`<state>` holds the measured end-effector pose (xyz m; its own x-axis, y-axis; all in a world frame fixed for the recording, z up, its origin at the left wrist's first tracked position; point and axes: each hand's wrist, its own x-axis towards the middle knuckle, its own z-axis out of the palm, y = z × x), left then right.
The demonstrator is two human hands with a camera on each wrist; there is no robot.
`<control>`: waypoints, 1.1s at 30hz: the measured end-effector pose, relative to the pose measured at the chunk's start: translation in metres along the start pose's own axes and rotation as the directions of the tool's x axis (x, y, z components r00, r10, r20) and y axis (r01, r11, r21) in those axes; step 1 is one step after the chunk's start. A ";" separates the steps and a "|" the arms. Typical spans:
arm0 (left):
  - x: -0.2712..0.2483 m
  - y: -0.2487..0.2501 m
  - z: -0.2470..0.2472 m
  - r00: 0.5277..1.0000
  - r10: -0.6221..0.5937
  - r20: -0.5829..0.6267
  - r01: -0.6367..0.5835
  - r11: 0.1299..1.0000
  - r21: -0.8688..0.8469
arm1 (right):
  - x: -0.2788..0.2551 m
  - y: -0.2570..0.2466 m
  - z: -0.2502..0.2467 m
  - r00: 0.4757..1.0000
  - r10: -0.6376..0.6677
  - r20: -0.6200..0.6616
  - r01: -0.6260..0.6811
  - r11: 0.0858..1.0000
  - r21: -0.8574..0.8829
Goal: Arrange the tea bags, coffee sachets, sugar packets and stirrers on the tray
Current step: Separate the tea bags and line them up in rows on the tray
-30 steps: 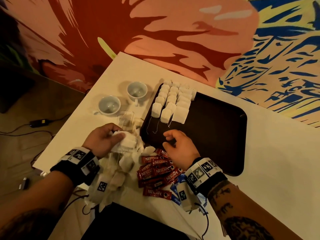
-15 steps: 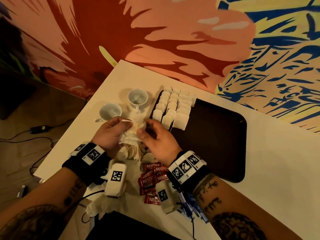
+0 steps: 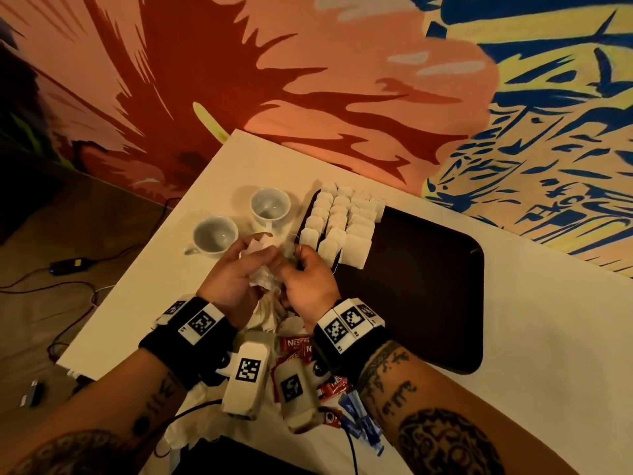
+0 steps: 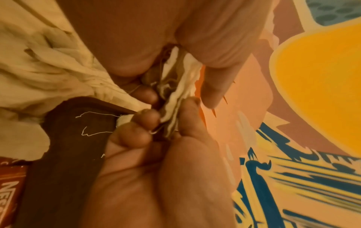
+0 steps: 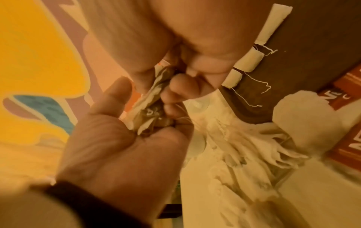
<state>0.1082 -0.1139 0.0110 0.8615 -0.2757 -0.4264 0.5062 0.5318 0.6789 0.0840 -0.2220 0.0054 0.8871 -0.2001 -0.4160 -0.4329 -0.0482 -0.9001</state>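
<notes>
White tea bags (image 3: 265, 255) are pinched by both hands' fingers (image 3: 263, 253) just beside the tray's (image 3: 428, 286) near-left rim.

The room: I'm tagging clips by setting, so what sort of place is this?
Likely a café or break area, though I can't be sure: a painted mural wall, two white coffee cups on a white table, and a dark serving tray.

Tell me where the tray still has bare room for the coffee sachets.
The tray is bare right of the tea bag rows, out to its far and right rims. Crowded: its left end under those rows, and the near-left corner where both hands work a clump of tea bags.
</notes>
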 end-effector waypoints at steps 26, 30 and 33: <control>0.021 -0.010 0.018 0.981 -0.018 -0.195 0.045 0.990 0.134 | -0.003 -0.021 -0.067 0.983 0.162 0.088 -0.183 0.804 0.566; 0.020 -0.010 0.022 0.989 -0.052 -0.135 0.066 0.992 0.103 | -0.005 -0.022 -0.073 0.971 0.189 0.143 -0.237 0.729 0.642; 0.019 -0.008 0.022 0.993 -0.022 -0.115 0.034 0.994 0.105 | -0.004 -0.018 -0.075 0.974 0.194 0.117 -0.224 0.750 0.622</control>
<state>0.1211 -0.1410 0.0105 0.8399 -0.1937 -0.5070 0.5368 0.4347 0.7231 0.0761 -0.2939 0.0335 0.7989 -0.0901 -0.5946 -0.4238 0.6172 -0.6629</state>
